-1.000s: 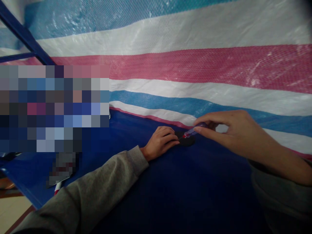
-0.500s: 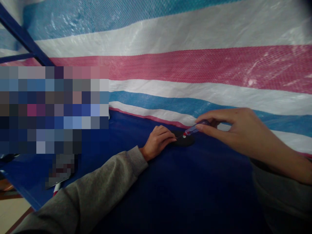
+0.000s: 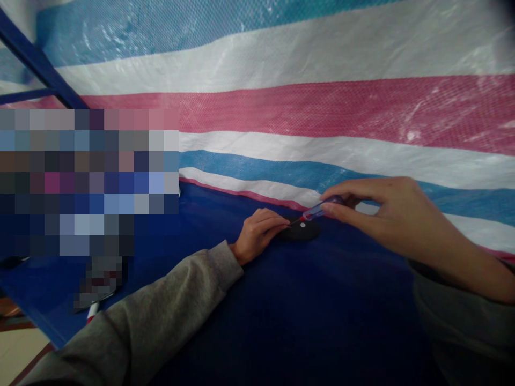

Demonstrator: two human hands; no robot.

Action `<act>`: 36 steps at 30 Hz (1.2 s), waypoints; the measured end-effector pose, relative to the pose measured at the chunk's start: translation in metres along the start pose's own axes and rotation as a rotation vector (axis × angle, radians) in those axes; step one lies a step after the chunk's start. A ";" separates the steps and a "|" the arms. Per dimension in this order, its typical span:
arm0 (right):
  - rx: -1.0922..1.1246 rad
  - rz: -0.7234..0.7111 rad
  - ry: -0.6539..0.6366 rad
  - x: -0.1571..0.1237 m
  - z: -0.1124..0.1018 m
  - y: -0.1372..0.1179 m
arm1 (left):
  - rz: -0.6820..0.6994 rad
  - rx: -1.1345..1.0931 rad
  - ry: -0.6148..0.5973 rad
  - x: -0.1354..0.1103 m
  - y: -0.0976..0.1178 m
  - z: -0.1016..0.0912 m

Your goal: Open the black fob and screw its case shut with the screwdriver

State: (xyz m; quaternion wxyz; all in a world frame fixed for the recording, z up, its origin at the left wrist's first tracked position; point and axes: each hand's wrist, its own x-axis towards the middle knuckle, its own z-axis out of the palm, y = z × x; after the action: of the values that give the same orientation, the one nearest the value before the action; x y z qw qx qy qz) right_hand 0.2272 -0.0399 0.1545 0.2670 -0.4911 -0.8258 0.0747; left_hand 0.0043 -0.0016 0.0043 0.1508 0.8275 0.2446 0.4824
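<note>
My right hand [image 3: 388, 217] grips a small screwdriver [image 3: 314, 212] by its clear purple handle, between thumb and fingers. The screwdriver has a red collar, and its thin shaft slants down to the left. At the shaft's end, the fingertips of my left hand [image 3: 260, 230] are pinched together; whatever sits between them is too small to make out. Beneath the shaft, a flat black oval object [image 3: 303, 232] with a small pale round spot lies on the blue surface. My left fingers cover its left edge.
A dark blue sheet [image 3: 281, 305] covers the work surface. Behind it rises a striped tarp wall [image 3: 281, 112] in blue, white and red. A blue bar [image 3: 48, 69] crosses the upper left. Much of the left side is pixelated, with a red-and-white object [image 3: 93, 311] below.
The screwdriver has shifted slightly left and its handle lies a little flatter, with the shaft showing more clearly. My left hand stays pinched in nearly the same place.
</note>
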 end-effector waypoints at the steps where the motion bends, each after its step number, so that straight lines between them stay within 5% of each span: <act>1: -0.001 0.000 0.005 0.000 0.000 0.000 | -0.001 -0.016 0.005 0.000 0.000 0.000; 36: 0.005 -0.013 0.076 -0.001 0.001 -0.005 | -0.333 -0.096 0.101 0.002 0.001 -0.004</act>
State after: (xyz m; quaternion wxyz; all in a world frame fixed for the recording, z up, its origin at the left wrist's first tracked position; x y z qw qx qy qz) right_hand 0.2232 -0.0433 0.1558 0.2998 -0.4877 -0.8180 0.0566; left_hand 0.0017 -0.0016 0.0083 0.2555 0.7421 0.3624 0.5027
